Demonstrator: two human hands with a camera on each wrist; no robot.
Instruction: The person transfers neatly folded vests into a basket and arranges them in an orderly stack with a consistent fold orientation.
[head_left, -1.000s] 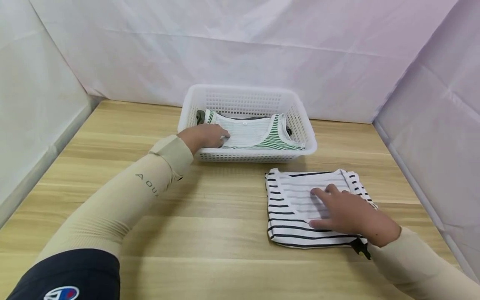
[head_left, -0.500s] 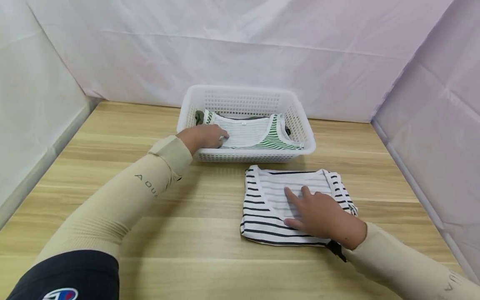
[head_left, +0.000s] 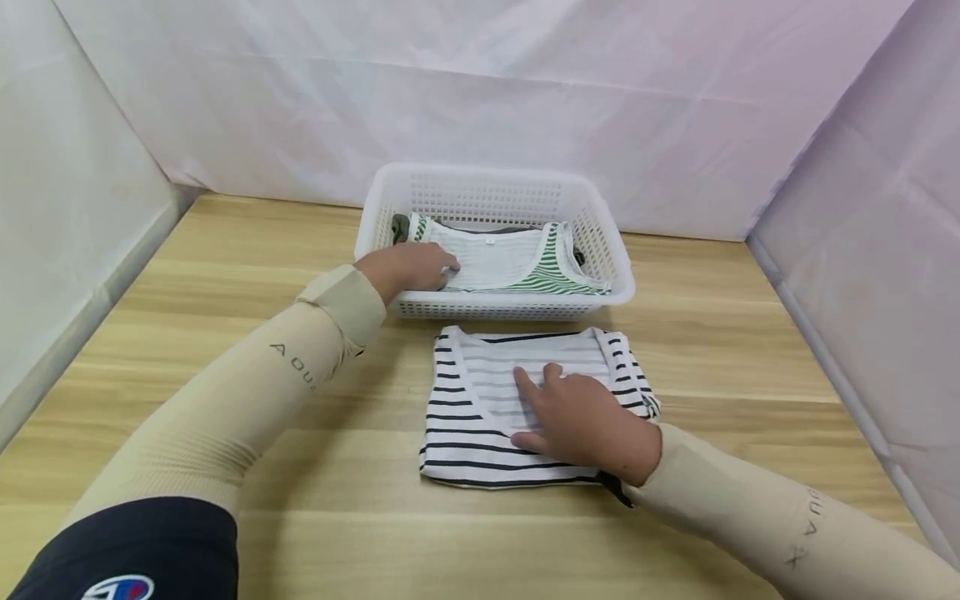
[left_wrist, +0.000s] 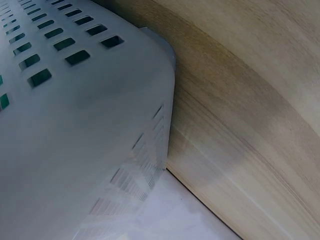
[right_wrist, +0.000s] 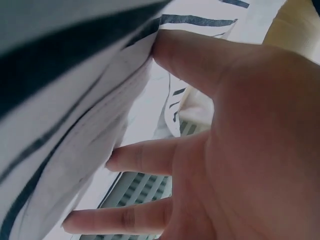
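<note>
A folded white shirt with black stripes [head_left: 468,446] lies on the wooden table in front of the basket. My right hand [head_left: 573,415] rests on its top with fingers spread; in the right wrist view, the thumb and fingertips of that hand [right_wrist: 240,115] touch the striped cloth. My left hand [head_left: 420,265] reaches over the front left rim of the white plastic basket [head_left: 495,310], its fingers on a folded green-and-white striped garment [head_left: 498,258] inside. The left wrist view shows only the outer side of the basket [left_wrist: 95,115], with no fingers in sight.
Dark cloth [head_left: 400,227] peeks out beneath the green-striped garment in the basket. White sheets [head_left: 480,92] hang behind the table [head_left: 330,508] and along both sides. A small dark piece [head_left: 615,486] shows under the right wrist.
My right hand has slid the black-striped shirt leftward across the table, until it lies in front of the basket. The left hand and the basket have stayed in place.
</note>
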